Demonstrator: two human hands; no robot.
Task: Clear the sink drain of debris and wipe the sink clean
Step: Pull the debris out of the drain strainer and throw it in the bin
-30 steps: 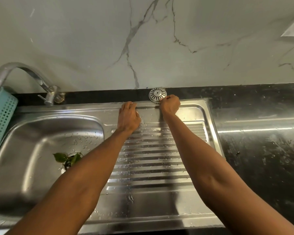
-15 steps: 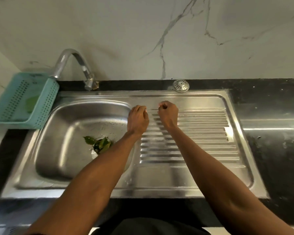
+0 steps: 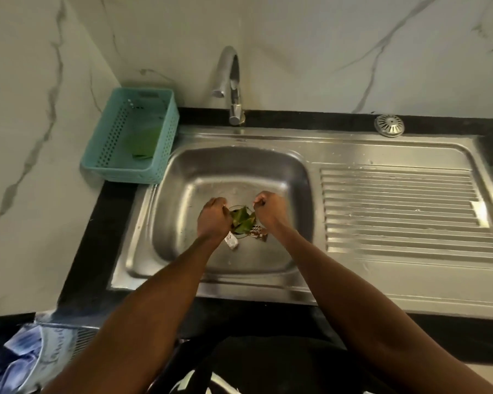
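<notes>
White marble-look wall panels (image 3: 310, 46) with grey veins cover the back wall, and a like panel (image 3: 32, 137) runs along the left side, the two meeting in a corner behind a teal perforated plastic basket (image 3: 111, 149). The basket stands on a black polished countertop (image 3: 91, 251), which frames the steel unit on its left, back and front edges. A chrome gooseneck tap (image 3: 231, 81) rises from the back strip of the counter. At the lower left, below the counter's edge, lies crumpled blue and white material (image 3: 20, 359), too blurred to identify. Soft, even light falls from above, leaving pale glints on the metal and a dull sheen on the wall.
</notes>
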